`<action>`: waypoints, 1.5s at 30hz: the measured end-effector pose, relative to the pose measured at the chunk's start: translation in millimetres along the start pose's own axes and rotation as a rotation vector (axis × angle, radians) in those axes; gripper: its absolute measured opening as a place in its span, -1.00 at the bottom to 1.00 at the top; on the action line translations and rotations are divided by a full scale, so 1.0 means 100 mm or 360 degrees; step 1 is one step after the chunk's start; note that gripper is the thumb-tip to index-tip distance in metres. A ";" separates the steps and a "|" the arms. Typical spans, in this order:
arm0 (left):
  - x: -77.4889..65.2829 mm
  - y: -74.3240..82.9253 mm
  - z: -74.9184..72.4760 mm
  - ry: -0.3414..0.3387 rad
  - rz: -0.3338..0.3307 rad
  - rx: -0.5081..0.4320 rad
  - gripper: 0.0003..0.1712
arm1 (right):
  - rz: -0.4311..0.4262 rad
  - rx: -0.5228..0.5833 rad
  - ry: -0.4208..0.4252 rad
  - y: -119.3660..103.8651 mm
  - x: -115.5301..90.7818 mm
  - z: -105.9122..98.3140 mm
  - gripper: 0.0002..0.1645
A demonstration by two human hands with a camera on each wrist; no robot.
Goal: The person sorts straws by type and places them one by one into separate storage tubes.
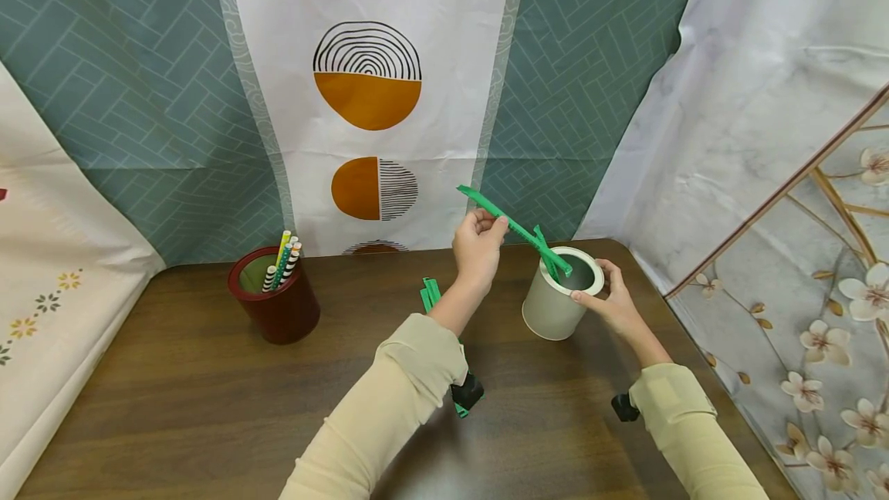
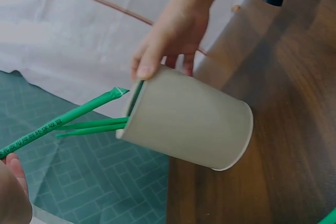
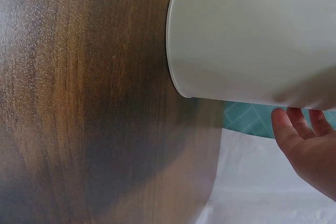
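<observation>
In the head view my left hand (image 1: 479,249) pinches a long green wrapped straw (image 1: 514,226) with dark printing along it. The straw slants down to the right, its lower end over the mouth of an off-white canister (image 1: 549,311). Other green straws (image 2: 94,126) stand in that canister, sticking out past its rim. My right hand (image 1: 618,303) holds the canister's right side, thumb at the rim and fingers around the far side. In the right wrist view, fingertips (image 3: 281,116) touch the canister wall. More green straws (image 1: 430,293) lie on the table, partly hidden by my left forearm.
A dark red cup (image 1: 281,319) stands at the left back of the brown wooden table (image 1: 208,407), with several striped and coloured straws (image 1: 283,265) in it. Patterned cloth (image 1: 590,76) hangs behind the back edge. Flowered cloth (image 1: 833,346) borders the right side.
</observation>
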State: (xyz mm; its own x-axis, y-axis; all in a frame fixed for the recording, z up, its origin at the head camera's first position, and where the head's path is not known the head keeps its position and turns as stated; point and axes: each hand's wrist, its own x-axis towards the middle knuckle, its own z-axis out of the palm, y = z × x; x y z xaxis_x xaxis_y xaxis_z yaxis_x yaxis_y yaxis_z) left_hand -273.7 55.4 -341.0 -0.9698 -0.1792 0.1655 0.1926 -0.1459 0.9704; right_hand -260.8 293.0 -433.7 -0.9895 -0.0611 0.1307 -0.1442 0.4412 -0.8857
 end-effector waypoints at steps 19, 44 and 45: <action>-0.09 -0.26 0.12 -0.0015 -0.0036 0.0484 -0.86 | 0.0008 -0.0003 0.0005 -0.01 -0.01 0.01 -0.13; -0.17 -0.44 0.26 -0.0388 0.0021 0.0802 -0.74 | 0.0033 0.0020 -0.0001 -0.02 0.00 0.01 -0.13; -0.17 -0.45 0.24 -0.0400 0.0013 0.0787 -0.73 | 0.0031 0.0016 0.0002 -0.02 0.00 0.01 -0.13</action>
State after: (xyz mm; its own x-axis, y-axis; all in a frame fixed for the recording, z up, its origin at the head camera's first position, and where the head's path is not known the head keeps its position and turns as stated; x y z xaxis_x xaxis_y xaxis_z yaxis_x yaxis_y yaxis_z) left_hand -269.5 88.8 -383.0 -0.9861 0.0682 0.1513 0.1656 0.3396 0.9259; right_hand -260.2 291.2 -431.9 -0.9922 -0.0512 0.1139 -0.1249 0.4332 -0.8926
